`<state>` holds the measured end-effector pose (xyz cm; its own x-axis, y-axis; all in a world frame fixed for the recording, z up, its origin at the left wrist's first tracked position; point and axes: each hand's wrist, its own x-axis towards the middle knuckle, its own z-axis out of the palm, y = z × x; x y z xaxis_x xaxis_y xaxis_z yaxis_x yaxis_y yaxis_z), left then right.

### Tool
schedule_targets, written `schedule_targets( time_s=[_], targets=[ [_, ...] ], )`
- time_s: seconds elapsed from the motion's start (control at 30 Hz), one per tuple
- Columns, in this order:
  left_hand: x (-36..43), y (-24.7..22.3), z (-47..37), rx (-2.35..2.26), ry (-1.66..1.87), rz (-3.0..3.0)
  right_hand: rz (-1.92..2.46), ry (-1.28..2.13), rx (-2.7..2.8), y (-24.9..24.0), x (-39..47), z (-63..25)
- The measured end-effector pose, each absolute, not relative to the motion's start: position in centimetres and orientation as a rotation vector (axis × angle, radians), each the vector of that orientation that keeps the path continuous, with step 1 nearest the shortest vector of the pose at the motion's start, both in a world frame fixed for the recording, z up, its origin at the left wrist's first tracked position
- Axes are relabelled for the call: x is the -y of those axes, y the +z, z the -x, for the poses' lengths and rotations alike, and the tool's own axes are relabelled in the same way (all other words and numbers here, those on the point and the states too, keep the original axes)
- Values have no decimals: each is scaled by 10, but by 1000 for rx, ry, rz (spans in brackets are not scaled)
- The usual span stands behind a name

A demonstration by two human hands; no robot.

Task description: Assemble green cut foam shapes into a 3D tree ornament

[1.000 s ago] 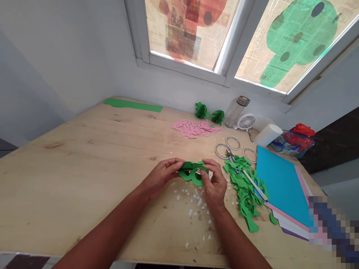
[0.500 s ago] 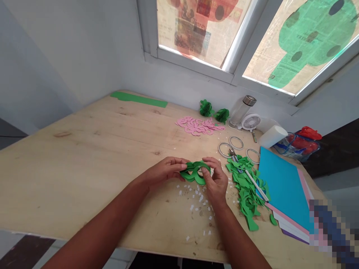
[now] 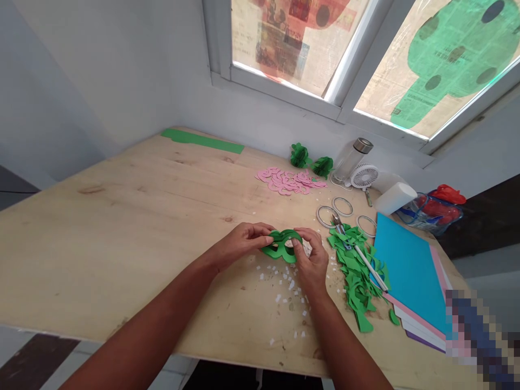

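Between my two hands is a layered green paper cutout (image 3: pixel 280 254) with rounded lobes and openings through it, held just above the table. My left hand (image 3: pixel 255 238) pinches its left end, thumb in front. On the other end, my right hand (image 3: pixel 312 254) grips the edge with the thumb pressed near the right-hand opening. Small white paper bits (image 3: pixel 290 283) lie scattered on the table below the cutout. A heap of green paper scraps (image 3: pixel 355 281) lies to the right of my right hand, with scissors (image 3: pixel 338 223) and a white pen (image 3: pixel 370 268) on it.
Pink paper cutouts (image 3: pixel 284 181) and two green paper shapes (image 3: pixel 299 155) sit near the wall. Tape rolls (image 3: pixel 342 206), a bottle (image 3: pixel 353 160) and a small fan (image 3: pixel 364 176) stand right of them. Blue paper (image 3: pixel 408 271) tops a stack at the right. A green strip (image 3: pixel 203 141) lies far left.
The green cutout has tilted slightly and its front face with the openings shows more plainly. Both hands have shifted a little upward, still holding it.
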<state>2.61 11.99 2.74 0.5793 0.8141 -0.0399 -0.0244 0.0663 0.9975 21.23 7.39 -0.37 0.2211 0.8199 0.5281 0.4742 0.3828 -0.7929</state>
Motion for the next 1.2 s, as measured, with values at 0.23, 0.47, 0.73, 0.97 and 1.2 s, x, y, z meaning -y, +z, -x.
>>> schedule_targets(
  time_s=[0.23,0.47,0.73,0.97,1.2],
  targets=[
    [-118,29,-29,-763,753,-1470,1288,357,1412,-4,-74,-213],
    [-117,24,-32,-826,835,-1540,1304,385,1388,-8,-75,-214],
    [-119,21,-32,-886,892,-1655,1327,374,1407,-7,-75,-213],
    [-119,23,-32,-960,921,-1828,1320,333,1453,-2,-73,-215],
    [-119,18,-31,-924,910,-1972,1312,293,1406,2,-75,-219]
  ],
)
